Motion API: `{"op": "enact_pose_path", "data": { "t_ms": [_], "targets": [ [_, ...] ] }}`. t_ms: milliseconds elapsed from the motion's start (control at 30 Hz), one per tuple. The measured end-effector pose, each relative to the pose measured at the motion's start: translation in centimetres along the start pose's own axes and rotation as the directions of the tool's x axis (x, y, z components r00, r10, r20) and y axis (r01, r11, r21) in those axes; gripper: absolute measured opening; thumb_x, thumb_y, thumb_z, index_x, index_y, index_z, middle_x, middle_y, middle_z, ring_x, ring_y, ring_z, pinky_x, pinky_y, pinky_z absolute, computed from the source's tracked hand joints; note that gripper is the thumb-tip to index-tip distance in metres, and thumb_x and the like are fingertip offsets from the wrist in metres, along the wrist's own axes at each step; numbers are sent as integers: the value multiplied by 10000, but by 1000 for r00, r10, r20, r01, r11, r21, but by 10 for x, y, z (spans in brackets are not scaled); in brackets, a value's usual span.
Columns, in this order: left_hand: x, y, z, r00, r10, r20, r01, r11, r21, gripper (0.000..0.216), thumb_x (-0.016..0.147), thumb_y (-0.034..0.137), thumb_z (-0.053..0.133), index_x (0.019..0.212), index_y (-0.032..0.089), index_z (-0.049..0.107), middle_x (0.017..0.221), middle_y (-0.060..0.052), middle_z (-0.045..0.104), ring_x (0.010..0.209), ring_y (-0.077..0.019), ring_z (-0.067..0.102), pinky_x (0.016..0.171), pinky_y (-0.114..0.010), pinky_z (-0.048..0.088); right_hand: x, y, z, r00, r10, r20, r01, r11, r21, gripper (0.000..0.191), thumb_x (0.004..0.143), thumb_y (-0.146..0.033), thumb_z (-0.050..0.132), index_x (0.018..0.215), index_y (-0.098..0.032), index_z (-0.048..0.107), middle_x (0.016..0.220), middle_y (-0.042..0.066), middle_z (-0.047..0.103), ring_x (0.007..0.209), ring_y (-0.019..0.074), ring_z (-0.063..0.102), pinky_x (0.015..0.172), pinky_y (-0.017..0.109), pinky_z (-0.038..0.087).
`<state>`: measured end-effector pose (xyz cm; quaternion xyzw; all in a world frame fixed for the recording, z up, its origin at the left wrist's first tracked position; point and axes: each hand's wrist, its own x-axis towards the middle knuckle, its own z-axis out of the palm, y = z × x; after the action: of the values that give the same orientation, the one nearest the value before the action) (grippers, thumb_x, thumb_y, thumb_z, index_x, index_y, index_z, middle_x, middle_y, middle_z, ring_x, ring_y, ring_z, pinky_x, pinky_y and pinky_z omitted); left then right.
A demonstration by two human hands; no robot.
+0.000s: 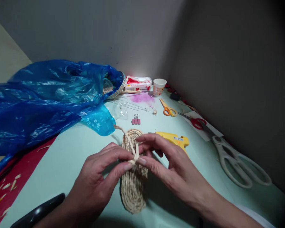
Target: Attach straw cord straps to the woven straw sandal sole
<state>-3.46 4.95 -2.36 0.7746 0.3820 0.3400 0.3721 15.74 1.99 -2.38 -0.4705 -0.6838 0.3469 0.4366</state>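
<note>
A long oval sole of coiled straw braid [134,193] lies on the pale green table, its narrow ends pointing toward and away from me. Over its middle, my left hand [102,171] pinches a pale straw braid [130,141] between thumb and forefinger. The braid's loose end sticks up to the far left. From the other side, my right hand [168,164] closes thumb and fingers on the same braid where a light strand [137,149] stands up. The fingertips of both hands nearly meet there and partly cover the braid.
Right of the sole lies a yellow glue gun [174,138]. Beyond are a pink binder clip [136,119], orange scissors [167,109], red-handled scissors [197,123], large white-handled scissors [235,161], a paper cup [159,87] and a tissue pack [138,85]. A blue plastic bag [49,95] spreads across the left.
</note>
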Motion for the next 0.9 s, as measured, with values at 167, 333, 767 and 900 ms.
{"op": "enact_pose_path", "data": {
  "t_ms": [167, 333, 767, 900],
  "targets": [
    [-3, -1, 3, 999, -42, 13, 43, 999, -31, 126, 869, 164, 579, 851, 234, 682, 812, 12, 676, 775, -137, 634, 712, -227, 467, 1, 2, 1, 996, 46, -72, -39, 994, 99, 289, 859, -175, 625, 1132, -227, 545, 839, -8, 662, 739, 138, 606, 698, 279, 499],
    [-5, -1, 7, 992, -123, -26, 122, 992, -37, 99, 854, 202, 613, 847, 269, 687, 812, 46, 683, 762, -117, 628, 731, -202, 465, 3, 4, 3, 995, 75, -59, -62, 980, 190, 271, 832, -153, 616, 1088, -211, 550, 818, -7, 635, 724, 134, 586, 652, 259, 503],
    [-5, -9, 4, 998, -36, -52, 37, 999, 27, 154, 817, 164, 660, 903, 264, 739, 794, 44, 725, 767, -120, 646, 711, -201, 495, 3, 2, 2, 988, 155, -10, -148, 957, 249, 166, 858, -182, 603, 1009, -195, 534, 833, 2, 595, 756, 133, 543, 683, 262, 473],
    [-3, -14, -1, 990, 118, 72, -125, 987, 101, 209, 851, 94, 609, 991, 210, 712, 806, 26, 714, 760, -107, 630, 690, -194, 495, 1, 0, -1, 972, 222, 74, -233, 947, 220, 254, 907, -247, 583, 1148, -234, 501, 850, -17, 597, 777, 134, 528, 719, 274, 454]
  ]
}}
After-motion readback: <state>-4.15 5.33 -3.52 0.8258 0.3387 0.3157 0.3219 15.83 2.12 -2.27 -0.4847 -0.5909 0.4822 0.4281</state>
